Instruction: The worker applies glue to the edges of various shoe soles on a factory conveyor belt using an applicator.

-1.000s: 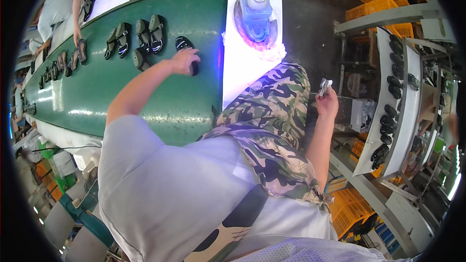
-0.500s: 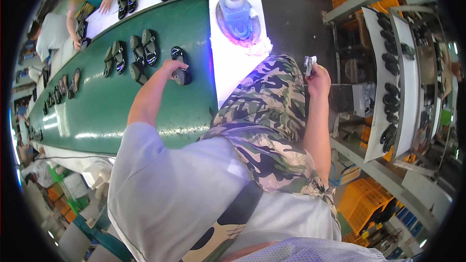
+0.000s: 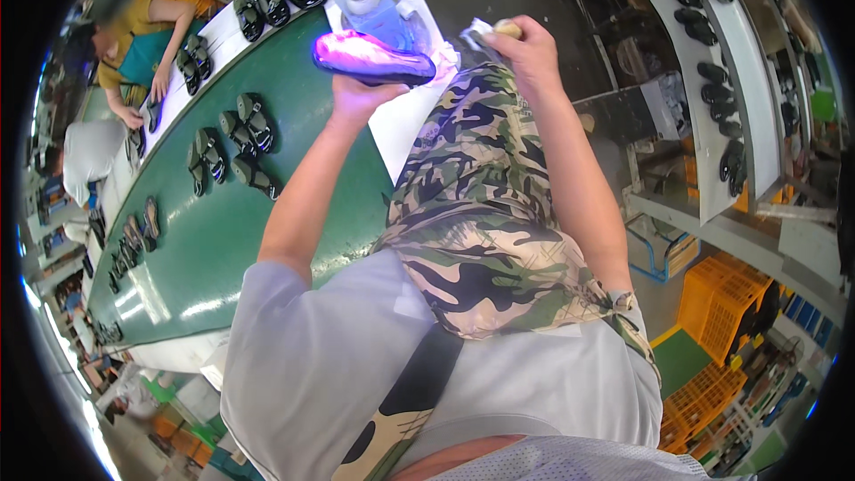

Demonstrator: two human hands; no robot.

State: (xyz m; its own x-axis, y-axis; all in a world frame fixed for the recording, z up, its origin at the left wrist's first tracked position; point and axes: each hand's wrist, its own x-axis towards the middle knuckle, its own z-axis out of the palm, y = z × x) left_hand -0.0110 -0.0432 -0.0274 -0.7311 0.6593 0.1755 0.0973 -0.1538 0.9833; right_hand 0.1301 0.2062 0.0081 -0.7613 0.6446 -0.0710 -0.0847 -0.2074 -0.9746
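Observation:
My left hand point(image 3: 358, 100) grips a black shoe point(image 3: 378, 61) from below, above the white strip beside the green belt. The shoe lies on its side in the air, and bright pink-violet light washes out its upper part. My right hand point(image 3: 534, 55) is closed on a small crumpled whitish piece point(image 3: 479, 34); its material is unclear. A yellowish bit shows at those fingers. Just behind the shoe stands a bluish squeeze bottle point(image 3: 381, 20) with a pointed nozzle, set in a round dish. A crumpled white rag point(image 3: 448, 61) lies at the dish's near edge.
On the green belt point(image 3: 312, 196) to my left sit several black strap shoes point(image 3: 240, 138). More shoes point(image 3: 272, 0) stand on the white ledge at the far side, where a co-worker point(image 3: 151, 44) handles one. A shoe rack point(image 3: 704, 80) rises on the right, above orange crates point(image 3: 721, 303).
My left hand has lifted the shoe off the belt and carried it right, to the bottle. My right hand has come up and inward with the whitish piece, nearer the shoe.

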